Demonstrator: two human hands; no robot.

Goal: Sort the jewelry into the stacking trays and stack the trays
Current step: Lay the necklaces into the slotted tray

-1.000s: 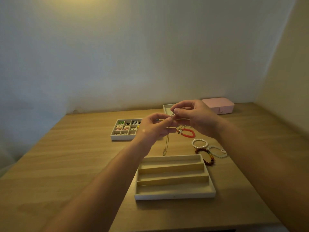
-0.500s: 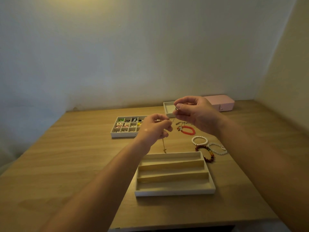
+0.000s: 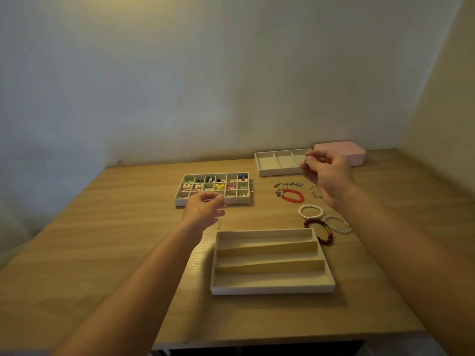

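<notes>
Now the left hand (image 3: 204, 210) and right hand (image 3: 327, 179) pinch a chain (image 3: 258, 181) stretched crosswise

Thin chain (image 3: 258, 181) between left hand (image 3: 205, 210) and right hand (image 3: 327, 177), each in pinch grip, above wooden table (image 3: 102, 240).
</notes>
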